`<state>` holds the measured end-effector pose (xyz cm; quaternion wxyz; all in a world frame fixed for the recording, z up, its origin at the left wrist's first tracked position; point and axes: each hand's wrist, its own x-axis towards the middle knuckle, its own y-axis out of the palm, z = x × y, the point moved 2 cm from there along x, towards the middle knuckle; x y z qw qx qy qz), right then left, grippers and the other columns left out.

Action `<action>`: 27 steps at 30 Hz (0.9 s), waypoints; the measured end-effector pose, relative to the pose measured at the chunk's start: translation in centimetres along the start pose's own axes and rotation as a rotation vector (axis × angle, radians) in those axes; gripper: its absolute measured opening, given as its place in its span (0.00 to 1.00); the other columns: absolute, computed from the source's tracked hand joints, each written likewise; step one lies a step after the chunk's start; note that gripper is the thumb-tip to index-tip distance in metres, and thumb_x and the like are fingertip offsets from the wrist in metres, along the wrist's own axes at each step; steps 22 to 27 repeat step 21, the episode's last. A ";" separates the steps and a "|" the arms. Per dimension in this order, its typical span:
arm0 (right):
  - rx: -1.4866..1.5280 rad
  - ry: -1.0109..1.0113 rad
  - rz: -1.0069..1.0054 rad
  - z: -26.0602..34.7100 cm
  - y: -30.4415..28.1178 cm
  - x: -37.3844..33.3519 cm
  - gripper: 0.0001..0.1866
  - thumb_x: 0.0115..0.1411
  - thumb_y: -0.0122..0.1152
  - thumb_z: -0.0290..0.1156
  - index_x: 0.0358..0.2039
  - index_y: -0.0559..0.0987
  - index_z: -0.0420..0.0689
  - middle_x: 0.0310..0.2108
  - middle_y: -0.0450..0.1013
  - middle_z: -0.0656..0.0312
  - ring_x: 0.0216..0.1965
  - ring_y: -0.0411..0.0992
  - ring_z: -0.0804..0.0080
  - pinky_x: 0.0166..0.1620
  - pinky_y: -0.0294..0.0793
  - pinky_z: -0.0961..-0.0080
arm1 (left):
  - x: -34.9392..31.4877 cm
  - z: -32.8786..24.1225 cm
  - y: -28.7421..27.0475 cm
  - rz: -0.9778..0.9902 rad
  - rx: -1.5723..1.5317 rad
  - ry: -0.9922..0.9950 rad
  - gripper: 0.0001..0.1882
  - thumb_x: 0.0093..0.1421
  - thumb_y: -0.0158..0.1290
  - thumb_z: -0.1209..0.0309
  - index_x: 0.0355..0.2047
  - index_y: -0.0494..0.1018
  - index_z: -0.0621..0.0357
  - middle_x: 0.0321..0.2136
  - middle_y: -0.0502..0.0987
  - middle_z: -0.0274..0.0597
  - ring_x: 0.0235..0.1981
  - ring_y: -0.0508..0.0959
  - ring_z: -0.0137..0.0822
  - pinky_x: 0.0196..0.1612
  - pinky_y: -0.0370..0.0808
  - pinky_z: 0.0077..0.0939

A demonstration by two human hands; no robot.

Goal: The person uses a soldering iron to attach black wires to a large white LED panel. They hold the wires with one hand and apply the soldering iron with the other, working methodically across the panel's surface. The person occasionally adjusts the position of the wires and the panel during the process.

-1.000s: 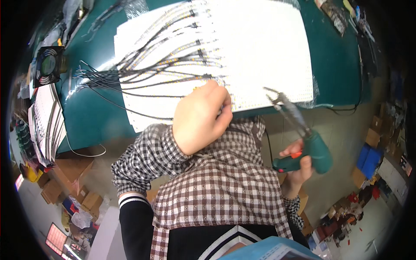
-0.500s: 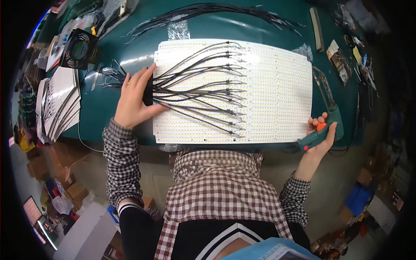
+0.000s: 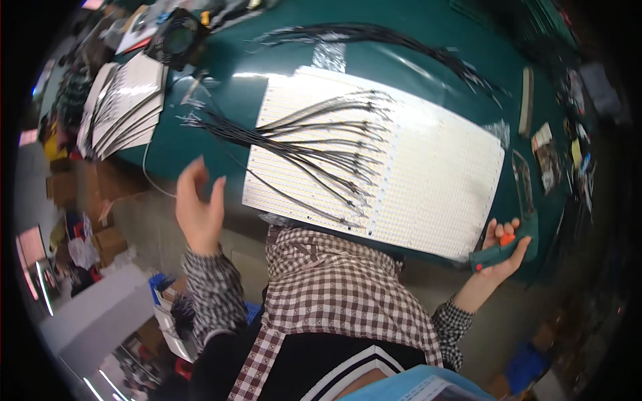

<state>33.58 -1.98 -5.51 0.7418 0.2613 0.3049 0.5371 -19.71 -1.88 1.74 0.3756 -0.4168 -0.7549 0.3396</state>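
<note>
My left hand (image 3: pixel 200 212) is off the table's front edge, thumb and fingers apart, holding nothing. In my right hand (image 3: pixel 506 256) is a green soldering gun (image 3: pixel 531 234) with an orange trigger and a long, bent metal tip, beside the right edge of the panels. A stack of white LED panels (image 3: pixel 435 180) lies tilted on the table before me. Across its left half fans a bundle of black cables (image 3: pixel 247 136); their right ends lie in a row on the top panel. The bundle's stripped ends stick out past the panels' left edge.
More black cables (image 3: pixel 374 32) lie along the far side, over bubble wrap (image 3: pixel 330 57). To the left are fanned white panels (image 3: pixel 134 100) and a black fan (image 3: pixel 179 41). A narrow bar (image 3: pixel 527 100) and small packets (image 3: pixel 548 157) sit at the right of the green table (image 3: pixel 221 174).
My left hand has let go of the cable bundle and drawn back toward me, off the table. The view has turned, so the panels appear tilted. The soldering gun stays in my right hand.
</note>
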 end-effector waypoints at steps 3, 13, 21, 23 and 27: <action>0.019 0.026 -0.009 -0.8 -0.2 1.7 0.23 0.67 0.55 0.48 0.48 0.71 0.39 0.34 0.73 0.62 0.35 0.74 0.70 0.53 0.75 0.65 | -5.2 1.2 -0.3 0.276 -0.167 -0.658 0.19 0.61 0.60 0.56 0.32 0.76 0.64 0.22 0.79 0.42 0.23 0.78 0.26 0.27 0.74 0.20; 0.127 0.078 0.053 -3.0 -1.3 2.9 0.23 0.66 0.57 0.46 0.48 0.70 0.38 0.34 0.70 0.63 0.34 0.70 0.72 0.44 0.77 0.74 | -7.3 0.9 4.6 -0.048 -1.273 -0.645 0.11 0.64 0.55 0.74 0.43 0.67 0.64 0.38 0.77 0.40 0.35 0.78 0.26 0.36 0.76 0.20; 0.214 0.107 0.122 -2.5 -0.2 2.7 0.23 0.65 0.60 0.45 0.49 0.69 0.40 0.34 0.67 0.65 0.34 0.69 0.74 0.47 0.78 0.73 | -6.6 -0.1 3.9 0.052 -1.870 -0.699 0.30 0.61 0.55 0.78 0.63 0.61 0.61 0.60 0.69 0.45 0.61 0.69 0.44 0.65 0.64 0.42; 0.214 0.107 0.122 -2.5 -0.2 2.7 0.23 0.65 0.60 0.45 0.49 0.69 0.40 0.34 0.67 0.65 0.34 0.69 0.74 0.47 0.78 0.73 | -6.6 -0.1 3.9 0.052 -1.870 -0.699 0.30 0.61 0.55 0.78 0.63 0.61 0.61 0.60 0.69 0.45 0.61 0.69 0.44 0.65 0.64 0.42; 0.214 0.107 0.122 -2.5 -0.2 2.7 0.23 0.65 0.60 0.45 0.49 0.69 0.40 0.34 0.67 0.65 0.34 0.69 0.74 0.47 0.78 0.73 | -6.6 -0.1 3.9 0.052 -1.870 -0.699 0.30 0.61 0.55 0.78 0.63 0.61 0.61 0.60 0.69 0.45 0.61 0.69 0.44 0.65 0.64 0.42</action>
